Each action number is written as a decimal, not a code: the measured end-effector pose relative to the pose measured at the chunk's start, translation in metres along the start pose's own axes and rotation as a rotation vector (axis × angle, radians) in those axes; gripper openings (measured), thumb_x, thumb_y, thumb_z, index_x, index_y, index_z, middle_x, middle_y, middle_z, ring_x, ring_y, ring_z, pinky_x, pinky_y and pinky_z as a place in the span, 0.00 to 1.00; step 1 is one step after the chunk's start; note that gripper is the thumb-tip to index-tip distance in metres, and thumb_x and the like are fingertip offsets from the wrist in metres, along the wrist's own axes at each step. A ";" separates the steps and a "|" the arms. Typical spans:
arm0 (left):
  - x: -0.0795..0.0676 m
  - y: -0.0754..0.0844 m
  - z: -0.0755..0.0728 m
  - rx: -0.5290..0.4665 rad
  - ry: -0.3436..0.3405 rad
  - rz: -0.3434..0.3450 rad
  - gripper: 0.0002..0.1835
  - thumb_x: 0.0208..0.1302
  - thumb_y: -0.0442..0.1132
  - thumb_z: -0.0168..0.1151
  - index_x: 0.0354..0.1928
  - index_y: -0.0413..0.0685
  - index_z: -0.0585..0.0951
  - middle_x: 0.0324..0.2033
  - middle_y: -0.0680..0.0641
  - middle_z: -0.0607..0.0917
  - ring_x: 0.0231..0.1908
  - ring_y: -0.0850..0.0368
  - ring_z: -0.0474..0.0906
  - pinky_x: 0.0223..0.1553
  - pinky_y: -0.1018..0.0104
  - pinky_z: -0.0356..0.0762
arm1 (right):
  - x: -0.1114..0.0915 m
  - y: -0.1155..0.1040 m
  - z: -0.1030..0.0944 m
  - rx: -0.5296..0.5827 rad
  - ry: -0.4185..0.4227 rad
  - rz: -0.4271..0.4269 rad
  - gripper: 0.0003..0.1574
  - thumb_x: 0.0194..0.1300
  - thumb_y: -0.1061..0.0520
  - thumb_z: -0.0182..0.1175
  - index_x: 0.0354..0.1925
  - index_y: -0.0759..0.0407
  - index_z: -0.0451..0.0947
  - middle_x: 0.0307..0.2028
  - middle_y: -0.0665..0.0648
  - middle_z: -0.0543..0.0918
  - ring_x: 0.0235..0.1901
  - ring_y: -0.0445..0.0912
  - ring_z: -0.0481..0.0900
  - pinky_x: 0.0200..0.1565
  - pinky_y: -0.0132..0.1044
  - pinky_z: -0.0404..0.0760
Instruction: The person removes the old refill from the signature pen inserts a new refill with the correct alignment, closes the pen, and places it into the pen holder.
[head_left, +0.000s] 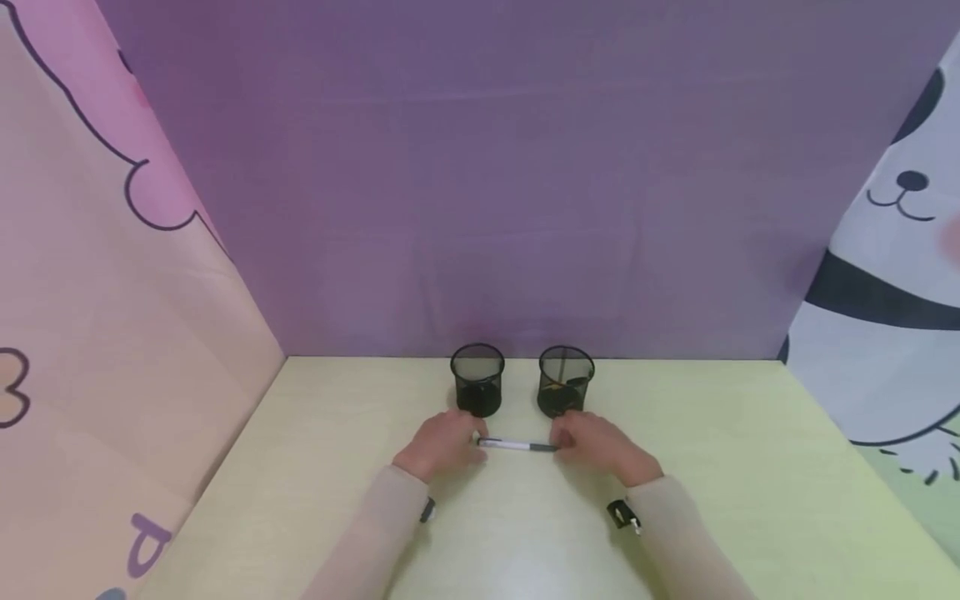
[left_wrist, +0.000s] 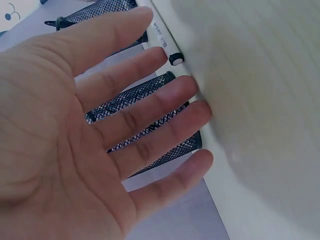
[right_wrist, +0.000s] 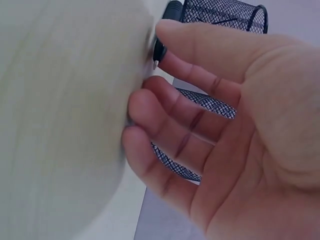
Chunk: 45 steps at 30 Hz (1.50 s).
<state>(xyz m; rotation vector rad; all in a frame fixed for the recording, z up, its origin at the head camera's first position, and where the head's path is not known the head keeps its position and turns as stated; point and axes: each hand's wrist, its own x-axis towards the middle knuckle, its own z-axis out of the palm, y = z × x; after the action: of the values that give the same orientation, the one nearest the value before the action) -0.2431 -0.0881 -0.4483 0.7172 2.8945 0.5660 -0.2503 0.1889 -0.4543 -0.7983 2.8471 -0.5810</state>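
A white pen (head_left: 513,444) with a dark grip and dark end spans the space between both hands, low over the table. My right hand (head_left: 596,442) pinches its writing end between thumb and index finger, the metal tip (right_wrist: 156,64) showing below the thumb. The other fingers curl loosely near the tabletop. At the pen's opposite end, my left hand (head_left: 442,442) has its fingers spread and relaxed, with the thumb and index fingertips right beside the pen's black button end (left_wrist: 176,59). Two black mesh pen cups stand just behind the hands, a left cup (head_left: 478,402) and a right cup (head_left: 558,402).
The pale wooden table (head_left: 345,417) ends at a purple cloth backdrop (head_left: 487,208) behind the cups. Printed cloth panels flank both sides, the right panel (head_left: 900,333) showing a panda. Some slim items stand in the right cup. A dark wrist camera (head_left: 621,513) sits under the right sleeve.
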 end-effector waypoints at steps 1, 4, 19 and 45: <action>0.000 0.001 0.000 0.008 0.005 0.002 0.13 0.59 0.43 0.74 0.47 0.51 0.89 0.39 0.49 0.89 0.33 0.59 0.78 0.39 0.60 0.79 | 0.000 0.000 0.001 -0.006 0.005 0.002 0.08 0.60 0.59 0.71 0.33 0.50 0.80 0.29 0.45 0.76 0.32 0.41 0.70 0.39 0.38 0.73; 0.001 0.002 0.001 0.028 0.015 0.008 0.13 0.59 0.42 0.74 0.46 0.52 0.89 0.40 0.48 0.89 0.34 0.58 0.80 0.41 0.59 0.80 | 0.000 0.001 0.003 -0.024 0.019 0.001 0.09 0.59 0.60 0.72 0.32 0.50 0.80 0.29 0.45 0.76 0.32 0.41 0.70 0.38 0.37 0.74; -0.002 0.004 0.004 0.035 0.027 0.014 0.13 0.59 0.43 0.75 0.45 0.49 0.88 0.36 0.49 0.88 0.35 0.57 0.80 0.41 0.59 0.80 | -0.001 -0.002 -0.002 -0.013 0.025 -0.059 0.07 0.67 0.63 0.64 0.34 0.50 0.82 0.33 0.47 0.85 0.33 0.39 0.77 0.39 0.37 0.80; -0.006 0.002 -0.016 -0.025 0.253 0.140 0.09 0.69 0.47 0.67 0.46 0.53 0.86 0.32 0.54 0.89 0.25 0.66 0.72 0.33 0.66 0.74 | 0.000 -0.004 -0.017 0.332 0.053 -0.027 0.15 0.81 0.53 0.51 0.46 0.63 0.78 0.35 0.56 0.84 0.33 0.43 0.79 0.36 0.35 0.79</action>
<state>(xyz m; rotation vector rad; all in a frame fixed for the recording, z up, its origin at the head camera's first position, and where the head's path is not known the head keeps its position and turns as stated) -0.2396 -0.0947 -0.4322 0.9120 3.0753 0.7596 -0.2522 0.1917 -0.4376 -0.7701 2.6802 -1.0571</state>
